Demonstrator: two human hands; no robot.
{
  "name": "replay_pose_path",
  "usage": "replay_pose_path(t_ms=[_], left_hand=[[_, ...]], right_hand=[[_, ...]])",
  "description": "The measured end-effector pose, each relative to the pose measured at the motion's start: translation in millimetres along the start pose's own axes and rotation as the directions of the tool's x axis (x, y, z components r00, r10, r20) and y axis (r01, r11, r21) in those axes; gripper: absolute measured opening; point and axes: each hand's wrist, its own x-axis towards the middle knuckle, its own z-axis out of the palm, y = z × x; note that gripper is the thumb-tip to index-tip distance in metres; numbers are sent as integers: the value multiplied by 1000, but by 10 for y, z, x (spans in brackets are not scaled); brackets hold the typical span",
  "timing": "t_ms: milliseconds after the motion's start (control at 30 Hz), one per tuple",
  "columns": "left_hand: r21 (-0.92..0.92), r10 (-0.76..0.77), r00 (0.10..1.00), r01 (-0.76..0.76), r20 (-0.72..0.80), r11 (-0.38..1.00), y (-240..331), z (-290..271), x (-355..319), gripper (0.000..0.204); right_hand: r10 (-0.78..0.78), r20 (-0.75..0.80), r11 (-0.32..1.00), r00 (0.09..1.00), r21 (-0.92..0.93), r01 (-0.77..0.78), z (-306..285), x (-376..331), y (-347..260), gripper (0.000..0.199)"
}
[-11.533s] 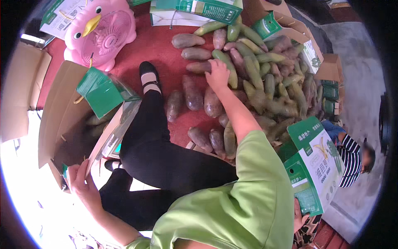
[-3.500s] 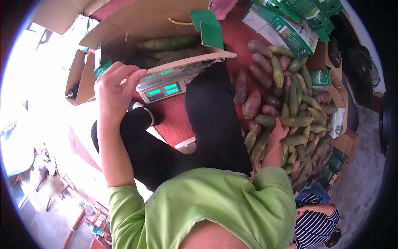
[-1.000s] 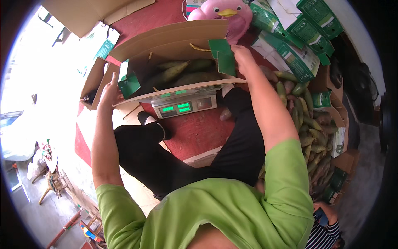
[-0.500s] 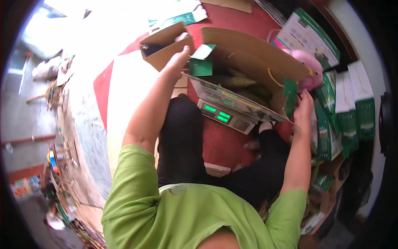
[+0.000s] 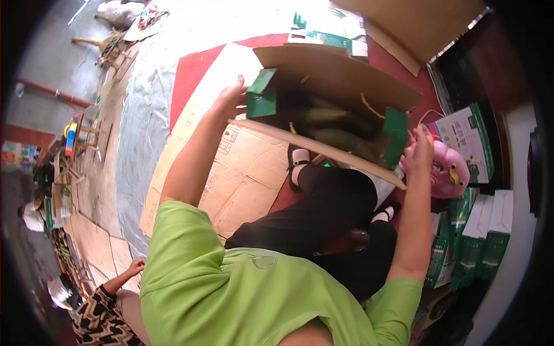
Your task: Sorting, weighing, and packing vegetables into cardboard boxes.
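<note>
An open cardboard box [image 5: 340,78] with green end flaps is held up in front of me, above my black-trousered legs. Long green and brownish vegetables [image 5: 340,135] lie inside it. My left hand [image 5: 232,98] grips the box's left end by the green flap. My right hand [image 5: 420,147] grips its right end next to the other green flap. A sliver of the scale's green display [image 5: 328,164] shows just under the box.
A pink bird-shaped toy fan [image 5: 447,167] sits right of the box. Green-and-white cartons [image 5: 473,230] stand at the right. Flattened cardboard [image 5: 242,167] and a red mat [image 5: 190,75] cover the floor. Another person's patterned sleeve and hand [image 5: 124,277] show at lower left.
I have turned left with the box in both hands; it has come off the scale and moved toward the flattened cardboard. Earlier my right hand was among the vegetables on the floor.
</note>
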Motion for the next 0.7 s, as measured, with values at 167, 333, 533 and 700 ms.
replay_pose_path(t_ms=[167, 333, 533, 700], left_hand=[[-89, 56, 986, -70, -155, 994, -428, -1080, -356, 60], [-90, -46, 985, 31, -168, 995, -1262, -2800, -637, 67], [6, -202, 972, 204, -117, 979, -1576, -3650, -643, 71], [5, -371, 863, 397, -343, 918, -2490, -4929, -1392, 84]], right_hand=[[67, 79, 988, 995, -142, -55, 1007, -324, 461, 35], [205, 148, 962, 967, -211, -172, 2050, -998, 1446, 34], [182, -69, 812, 981, -552, -189, 2064, -1210, 3489, 51], [742, -236, 480, 627, -467, -743, 2550, -2476, 3406, 49]])
